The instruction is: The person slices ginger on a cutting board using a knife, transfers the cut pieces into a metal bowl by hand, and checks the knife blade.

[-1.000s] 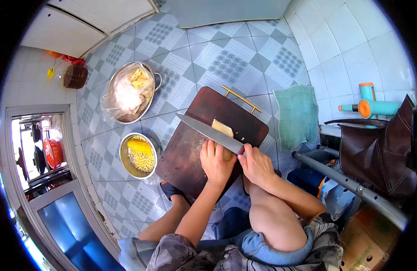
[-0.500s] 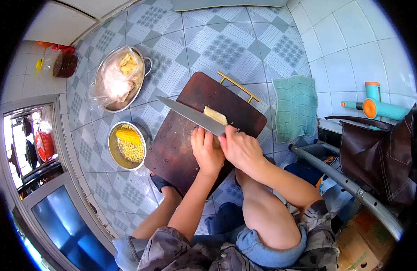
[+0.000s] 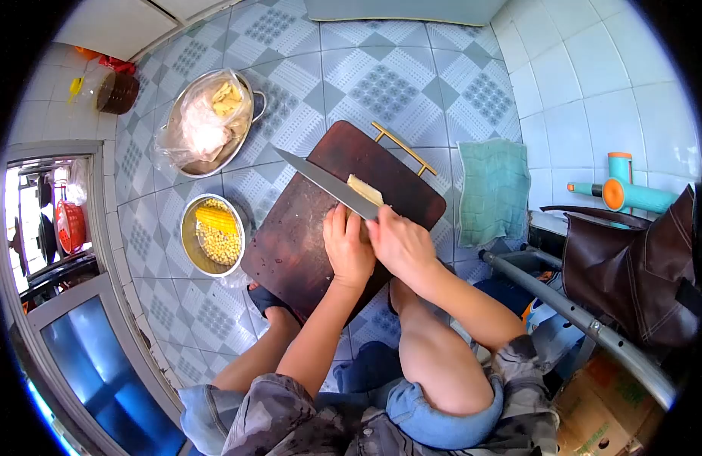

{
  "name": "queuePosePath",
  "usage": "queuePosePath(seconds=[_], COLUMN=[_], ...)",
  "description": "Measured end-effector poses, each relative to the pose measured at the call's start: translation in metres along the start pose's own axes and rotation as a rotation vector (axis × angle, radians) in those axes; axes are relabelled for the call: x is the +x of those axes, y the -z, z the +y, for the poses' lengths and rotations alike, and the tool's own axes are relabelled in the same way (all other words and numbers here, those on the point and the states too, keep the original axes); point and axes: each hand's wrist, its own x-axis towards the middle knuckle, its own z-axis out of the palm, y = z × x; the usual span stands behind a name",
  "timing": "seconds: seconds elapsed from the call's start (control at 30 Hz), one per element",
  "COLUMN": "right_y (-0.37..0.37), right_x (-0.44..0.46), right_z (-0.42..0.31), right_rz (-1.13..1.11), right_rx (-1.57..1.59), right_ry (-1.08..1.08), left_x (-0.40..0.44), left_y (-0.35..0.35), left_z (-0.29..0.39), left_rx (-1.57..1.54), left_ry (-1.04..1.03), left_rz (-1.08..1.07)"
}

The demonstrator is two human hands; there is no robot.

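A dark brown chopping board (image 3: pixel 290 235) lies on the floor in front of me. My right hand (image 3: pixel 400 245) is closed round the handle end of a large knife (image 3: pixel 328 182), whose blade points to the upper left across the board. Beside it, my left hand (image 3: pixel 349 247) presses with curled fingers on a pale piece of food that is mostly hidden beneath the fingers and blade. Just beyond the blade lies a pale yellowish cut piece (image 3: pixel 365 189).
Left of the board, a metal bowl (image 3: pixel 190 235) holds corn and yellow kernels; a colander (image 3: pixel 252 129) holds bagged food. A green cloth (image 3: pixel 491 194) lies right of the board. A metal rail (image 3: pixel 575 310) and brown bag (image 3: pixel 632 266) are at the right.
The whole view has shifted, moving the board and bowls in the frame. My right hand has moved slightly over the knife's handle end; both hands keep their grips.
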Motion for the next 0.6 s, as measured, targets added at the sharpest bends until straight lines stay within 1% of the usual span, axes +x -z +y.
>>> queuePosePath(seconds=[0.07, 0.1, 0.17, 0.2, 0.23, 0.3, 0.33, 0.37, 0.43, 0.5, 0.57, 0.6], right_y=[-0.018, -0.013, 0.001, 0.005, 0.006, 0.007, 0.008, 0.007, 0.006, -0.008, -0.006, -0.001], right_x=[0.010, 0.004, -0.023, -0.040, -0.055, -0.073, -0.067, -0.055, -0.017, 0.006, 0.005, -0.008], right_z=[0.005, 0.006, 0.014, 0.024, 0.032, 0.045, 0.040, 0.031, 0.011, 0.004, 0.004, 0.008], right_rz=[0.094, 0.095, 0.085, 0.010, 0.004, -0.063, -0.027, -0.042, -0.013, -0.005, 0.010, 0.021], right_rx=[-0.042, -0.049, -0.075, -0.083, -0.088, -0.168, -0.147, -0.142, -0.048, -0.046, -0.051, -0.059], right_ry=[0.096, 0.098, -0.006, -0.055, -0.056, -0.132, -0.104, -0.114, -0.048, -0.011, 0.032, -0.008], left_x=[0.002, 0.003, 0.008, 0.009, 0.009, 0.010, 0.007, 0.006, 0.005, 0.003, 0.001, 0.002], left_y=[0.003, 0.003, 0.009, 0.013, 0.014, 0.013, 0.011, 0.011, 0.006, 0.000, 0.002, 0.007], left_z=[0.002, 0.004, 0.012, 0.015, 0.016, 0.016, 0.015, 0.014, 0.009, 0.003, 0.005, 0.009], left_rx=[-0.009, -0.020, -0.055, -0.080, -0.083, -0.097, -0.095, -0.086, -0.078, -0.020, -0.023, -0.048], left_ry=[0.008, 0.012, 0.035, 0.067, 0.073, 0.073, 0.087, 0.082, 0.067, 0.020, 0.014, 0.046], left_rz=[-0.002, -0.006, -0.030, -0.062, -0.064, -0.069, -0.078, -0.073, -0.066, -0.001, 0.004, -0.038])
